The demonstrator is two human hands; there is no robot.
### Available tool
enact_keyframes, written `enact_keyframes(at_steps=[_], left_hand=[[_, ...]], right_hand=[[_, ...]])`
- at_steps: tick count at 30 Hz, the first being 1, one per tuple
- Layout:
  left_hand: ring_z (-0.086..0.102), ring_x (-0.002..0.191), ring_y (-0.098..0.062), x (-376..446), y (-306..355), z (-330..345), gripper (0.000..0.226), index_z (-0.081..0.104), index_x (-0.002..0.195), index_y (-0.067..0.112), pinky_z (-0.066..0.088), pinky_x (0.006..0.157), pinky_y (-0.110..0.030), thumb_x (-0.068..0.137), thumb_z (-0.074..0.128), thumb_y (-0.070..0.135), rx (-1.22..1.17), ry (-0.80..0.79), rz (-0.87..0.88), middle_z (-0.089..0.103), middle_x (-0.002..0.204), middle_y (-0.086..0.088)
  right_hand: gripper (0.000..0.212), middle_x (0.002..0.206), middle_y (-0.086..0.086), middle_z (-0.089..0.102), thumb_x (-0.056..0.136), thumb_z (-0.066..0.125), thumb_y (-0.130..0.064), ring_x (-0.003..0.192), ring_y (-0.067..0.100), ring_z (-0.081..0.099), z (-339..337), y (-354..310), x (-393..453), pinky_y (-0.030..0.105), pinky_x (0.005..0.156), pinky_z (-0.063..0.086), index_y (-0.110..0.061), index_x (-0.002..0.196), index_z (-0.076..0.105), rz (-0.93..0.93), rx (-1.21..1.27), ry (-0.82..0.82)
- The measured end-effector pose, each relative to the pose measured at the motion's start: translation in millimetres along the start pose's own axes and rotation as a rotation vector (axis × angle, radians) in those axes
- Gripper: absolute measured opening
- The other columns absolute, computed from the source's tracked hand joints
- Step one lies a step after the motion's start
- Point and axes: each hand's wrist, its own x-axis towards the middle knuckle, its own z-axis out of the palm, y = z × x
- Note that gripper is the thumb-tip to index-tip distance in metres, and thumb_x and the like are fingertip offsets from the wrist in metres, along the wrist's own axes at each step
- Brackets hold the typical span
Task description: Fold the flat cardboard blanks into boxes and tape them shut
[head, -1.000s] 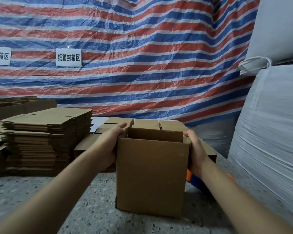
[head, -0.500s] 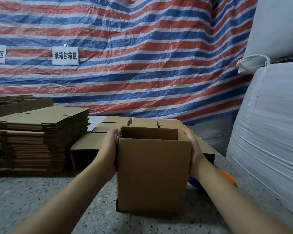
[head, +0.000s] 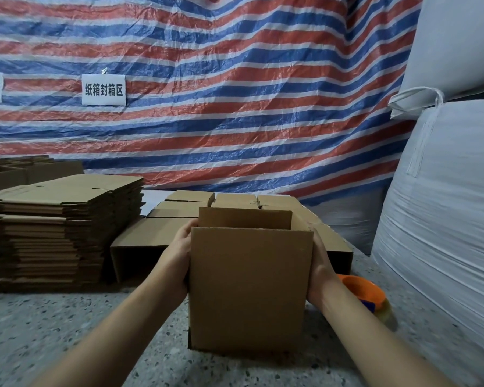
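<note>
Box (head: 249, 289): brown cardboard, erected, upright on speckled floor (head: 53, 325) at centre foreground, top open with far flap standing up above the rim. Left hand (head: 179, 261): flat against the box's left wall, fingers extended upward along the wall, fingertips near the top edge, pressing rather than curling. Right hand (head: 320, 268): flat against the box's right wall, largely hidden behind the near corner; fingers seemingly straight along the wall, exact lie of fingertips not discernible. Blanks (head: 56, 227): tall stack of flat cardboard, left of the box, well apart from it, top sheet slightly askew. Folded boxes (head: 179, 216): several, brown, lying in a group directly behind the held box, between the stack and the sack; one on its side with open end facing the camera, just behind the left hand. Tape dispenser (head: 363, 291): orange with a blue part and a clear roll, on the floor just right of the right wrist, partly hidden by the forearm. Sack (head: 442, 233): large, white, woven, at right edge, with a second white sack resting above it. Tarp (head: 235, 93): red, white and blue stripes, hung as backdrop. Sign (head: 103, 89): white, black Chinese characters, fixed to the tarp at upper left; a second sign cut off at the left edge.
</note>
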Motion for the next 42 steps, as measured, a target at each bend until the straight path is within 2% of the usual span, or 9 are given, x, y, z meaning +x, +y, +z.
enact_keyframes(at_steps=[3,7,13,21,29,32,36,38,42], left_hand=[[0.068,0.060,-0.021,2,-2,-1,0.035,0.051,0.116,0.035,0.056,0.052,-0.034,0.093,0.062,0.011,-0.056,0.078,-0.006,0.075,0.078,-0.009],[0.065,0.057,-0.019,1,-3,-6,0.016,0.067,0.104,0.016,0.053,0.048,-0.029,0.094,0.057,0.009,0.034,-0.011,0.032,0.070,0.073,-0.010],[0.059,0.053,-0.017,-2,1,-14,0.025,0.076,0.088,0.023,0.049,0.048,-0.027,0.094,0.056,0.010,0.110,-0.141,0.000,0.066,0.069,-0.008],[0.060,0.052,-0.015,-2,-3,-14,0.025,0.076,0.087,0.024,0.049,0.046,-0.025,0.094,0.056,0.010,0.076,-0.145,0.032,0.067,0.068,-0.007],[0.061,0.056,-0.017,-3,-4,-14,0.022,0.076,0.088,0.021,0.050,0.049,-0.027,0.095,0.056,0.013,0.089,-0.134,0.064,0.068,0.073,-0.009],[0.064,0.064,-0.021,-3,-5,-12,0.030,0.076,0.086,0.024,0.050,0.061,-0.033,0.099,0.051,0.034,0.186,-0.076,0.095,0.070,0.082,-0.011],[0.067,0.103,-0.035,-4,3,-18,0.080,0.075,0.100,0.033,0.049,0.094,-0.052,0.079,0.018,0.086,0.267,-0.187,0.046,0.071,0.110,-0.016],[0.063,0.111,-0.034,-5,5,-25,0.090,0.069,0.116,0.032,0.045,0.102,-0.055,0.071,0.018,0.091,0.313,-0.304,0.078,0.067,0.119,-0.013],[0.058,0.123,-0.018,-6,5,-36,0.088,0.054,0.133,0.032,0.043,0.104,-0.042,0.071,0.027,0.088,0.373,-0.411,0.116,0.063,0.130,0.003]], right_hand=[[0.066,0.081,0.005,0.077,0.106,0.030,-0.051,0.067,0.015,0.075,1,1,0,0.027,0.052,0.058,-0.029,0.072,0.082,-0.021,-0.037,0.009],[0.054,0.087,0.003,0.079,0.086,0.046,-0.070,0.077,0.017,0.077,4,-3,-7,0.029,0.058,0.059,-0.031,0.083,0.082,-0.066,-0.065,-0.038],[0.056,0.092,0.004,0.079,0.092,0.039,-0.067,0.082,0.018,0.077,8,-6,-13,0.030,0.061,0.060,-0.031,0.091,0.082,-0.060,-0.057,-0.043],[0.045,0.076,0.000,0.076,0.078,0.061,-0.068,0.067,0.013,0.073,11,-9,-17,0.027,0.056,0.058,-0.028,0.069,0.080,-0.001,-0.140,-0.082],[0.058,0.073,0.002,0.070,0.102,0.037,-0.050,0.065,0.013,0.070,12,-15,-16,0.027,0.060,0.058,-0.026,0.065,0.076,0.066,-0.190,-0.019],[0.060,0.069,0.001,0.068,0.104,0.036,-0.047,0.062,0.012,0.068,13,-15,-17,0.027,0.058,0.057,-0.025,0.062,0.074,0.080,-0.173,-0.011],[0.061,0.067,0.002,0.067,0.104,0.035,-0.046,0.060,0.012,0.067,14,-16,-17,0.026,0.056,0.056,-0.025,0.061,0.073,0.084,-0.181,-0.004],[0.064,0.067,0.001,0.068,0.105,0.033,-0.045,0.060,0.012,0.068,13,-16,-16,0.026,0.055,0.056,-0.026,0.060,0.075,0.091,-0.193,-0.009],[0.066,0.065,0.001,0.069,0.106,0.032,-0.043,0.059,0.011,0.068,13,-16,-16,0.025,0.052,0.055,-0.026,0.059,0.075,0.083,-0.198,-0.010]])
